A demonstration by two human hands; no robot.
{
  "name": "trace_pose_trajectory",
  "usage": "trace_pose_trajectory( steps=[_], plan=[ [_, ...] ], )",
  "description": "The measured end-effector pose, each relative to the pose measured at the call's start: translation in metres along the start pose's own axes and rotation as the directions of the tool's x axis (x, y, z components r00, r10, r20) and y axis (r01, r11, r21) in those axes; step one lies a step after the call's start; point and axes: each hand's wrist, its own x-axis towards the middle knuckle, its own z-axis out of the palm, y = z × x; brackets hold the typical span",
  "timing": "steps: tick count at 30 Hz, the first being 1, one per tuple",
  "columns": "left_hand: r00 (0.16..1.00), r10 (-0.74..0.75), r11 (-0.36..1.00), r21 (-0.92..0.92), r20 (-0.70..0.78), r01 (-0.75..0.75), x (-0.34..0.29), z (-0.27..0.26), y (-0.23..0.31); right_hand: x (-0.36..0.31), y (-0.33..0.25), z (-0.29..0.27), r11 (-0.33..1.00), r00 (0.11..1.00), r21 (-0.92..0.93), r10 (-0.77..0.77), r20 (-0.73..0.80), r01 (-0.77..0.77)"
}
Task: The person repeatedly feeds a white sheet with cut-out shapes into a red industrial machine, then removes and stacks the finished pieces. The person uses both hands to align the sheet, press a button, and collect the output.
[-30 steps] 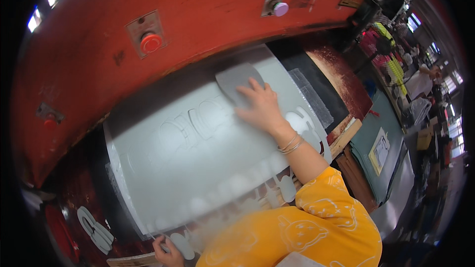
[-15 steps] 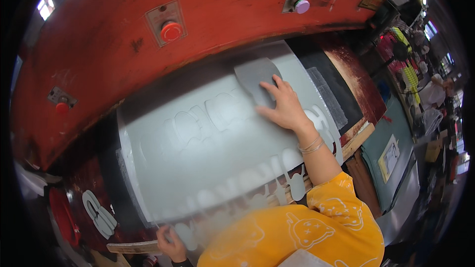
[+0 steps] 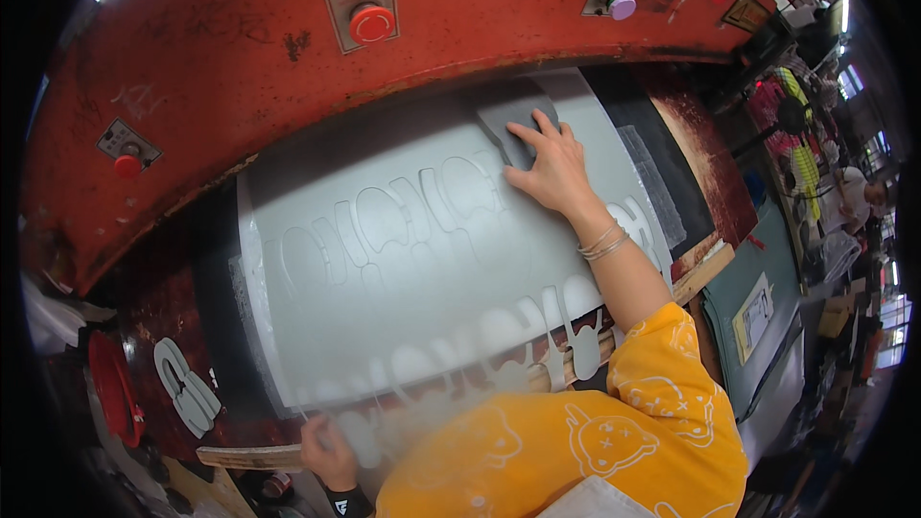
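Note:
A pale grey sheet (image 3: pixel 422 278) lies on the press bed, marked with several curved cut outlines. Along its near edge, rows of cut-out gaps leave thin strips over a wooden rail. My right hand (image 3: pixel 552 165) grips a dark grey cutting die (image 3: pixel 499 113) at the sheet's far right part, fingers spread over its top and thumb at its side. Part of the die is under the hand and in the press's shadow. At the sheet's near left corner, my left hand (image 3: pixel 329 451) is closed on the edge strip, its fingertips partly hidden.
The red press beam (image 3: pixel 240 58) spans the far side, carrying a red button (image 3: pixel 371 24), another red button (image 3: pixel 127 166) and a purple one (image 3: pixel 622 7). Stacked pale cut pieces (image 3: pixel 185 388) lie at left beside a red round object (image 3: pixel 112 388). A green folder (image 3: pixel 753 278) sits at right.
My right hand and the cutting die shifted slightly to the far right over the sheet. More cut outlines show clearly now. My left hand stays at the near left corner.

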Motion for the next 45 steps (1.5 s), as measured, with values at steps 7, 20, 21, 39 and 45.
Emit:
trace_pose_trajectory(
  steps=[7, 20, 21, 39, 45],
  plan=[
    [1.0, -0.011, 1.0, 0.006, 0.019, 0.011, 0.0, 0.0, -0.001, 0.005, -0.003, 0.0, 1.0, 1.0, -0.01, 0.013, 0.029, -0.012],
    [1.0, -0.005, 1.0, 0.012, -0.003, 0.005, 0.0, 0.0, 0.001, 0.009, 0.026, -0.008, 0.857, 0.996, 0.51, 0.037, 0.075, -0.071],
    [1.0, -0.004, 1.0, 0.016, 0.002, 0.003, 0.0, 0.0, 0.001, 0.008, 0.031, -0.009, 0.761, 0.994, 0.639, 0.078, 0.078, -0.11],
    [0.999, -0.028, 1.0, 0.013, 0.016, 0.028, 0.001, -0.001, 0.003, -0.012, 0.002, -0.008, 1.0, 0.999, 0.007, -0.004, 0.036, 0.004],
    [1.0, 0.011, 1.0, 0.023, 0.004, -0.011, 0.001, -0.002, 0.007, -0.019, 0.001, -0.01, 0.999, 0.998, 0.049, -0.005, 0.063, 0.002]
  ],
)
